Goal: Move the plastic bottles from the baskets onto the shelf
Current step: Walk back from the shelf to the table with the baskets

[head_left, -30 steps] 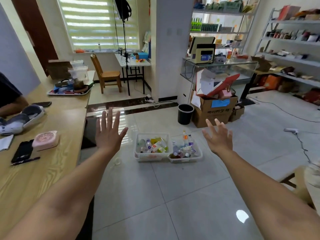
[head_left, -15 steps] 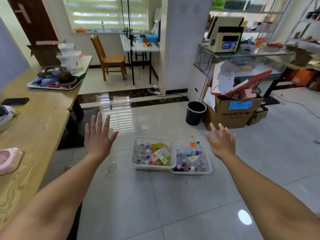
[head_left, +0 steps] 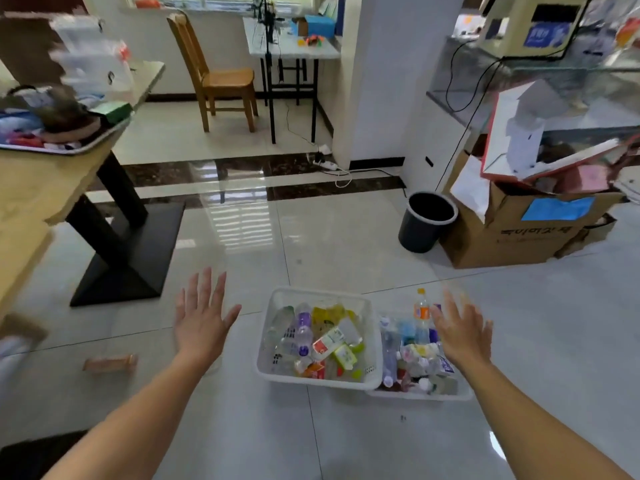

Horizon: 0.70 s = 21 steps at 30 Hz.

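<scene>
While both bare arms were held out over the pale glossy tiled floor [head_left: 346, 244], the left hand [head_left: 202, 320] was seen flat and empty, its fingers [head_left: 207, 289] straight and spread, just left of the left white plastic basket [head_left: 277, 374]. The right hand [head_left: 462, 332] was likewise noted empty, fingers [head_left: 450, 308] straight and fanned apart, in front of the far side of the right white plastic basket [head_left: 419, 396]; contact with it could not be told. Both baskets were set side by side on the floor, touching. Assorted clear and coloured plastic bottles [head_left: 304, 337] were piled lying down in the left basket. More were heaped in the right one, where a clear orange-capped bottle [head_left: 421, 311] stood upright. Further back, a round black waste bin [head_left: 427, 221] was recorded just beside a brown cardboard box [head_left: 519, 237]. A light wooden worktop [head_left: 31, 199] on a black pedestal was noted at left.
</scene>
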Each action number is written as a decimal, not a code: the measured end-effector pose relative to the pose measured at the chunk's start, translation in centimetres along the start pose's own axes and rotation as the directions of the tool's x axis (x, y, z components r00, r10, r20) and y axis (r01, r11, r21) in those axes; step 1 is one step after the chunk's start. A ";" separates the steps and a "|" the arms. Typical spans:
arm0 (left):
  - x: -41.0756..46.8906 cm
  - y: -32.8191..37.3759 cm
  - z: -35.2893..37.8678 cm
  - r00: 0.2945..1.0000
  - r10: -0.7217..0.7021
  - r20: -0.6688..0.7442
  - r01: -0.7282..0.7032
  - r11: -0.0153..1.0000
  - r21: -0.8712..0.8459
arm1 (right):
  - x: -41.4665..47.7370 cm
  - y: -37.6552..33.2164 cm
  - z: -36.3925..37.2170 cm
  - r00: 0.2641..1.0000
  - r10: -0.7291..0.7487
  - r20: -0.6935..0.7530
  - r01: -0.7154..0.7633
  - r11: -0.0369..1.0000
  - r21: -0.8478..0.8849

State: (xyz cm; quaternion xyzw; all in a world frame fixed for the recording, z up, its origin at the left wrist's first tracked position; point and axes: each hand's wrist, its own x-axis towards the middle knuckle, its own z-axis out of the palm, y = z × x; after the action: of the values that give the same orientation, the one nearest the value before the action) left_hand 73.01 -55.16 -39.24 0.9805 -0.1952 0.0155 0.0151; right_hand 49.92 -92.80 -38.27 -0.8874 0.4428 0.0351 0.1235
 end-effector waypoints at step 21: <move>17.6 5.2 44.7 0.890 -0.376 0.258 0.441 0.854 -0.275 | 25.0 1.1 45.9 0.934 0.255 0.252 -0.342 0.844 0.413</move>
State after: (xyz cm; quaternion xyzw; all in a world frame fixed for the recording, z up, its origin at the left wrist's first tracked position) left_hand 88.36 -68.27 -83.16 0.9799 0.0182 -0.1167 0.1606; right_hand 66.33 -101.36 -87.15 -0.7470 0.5581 0.0338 0.3597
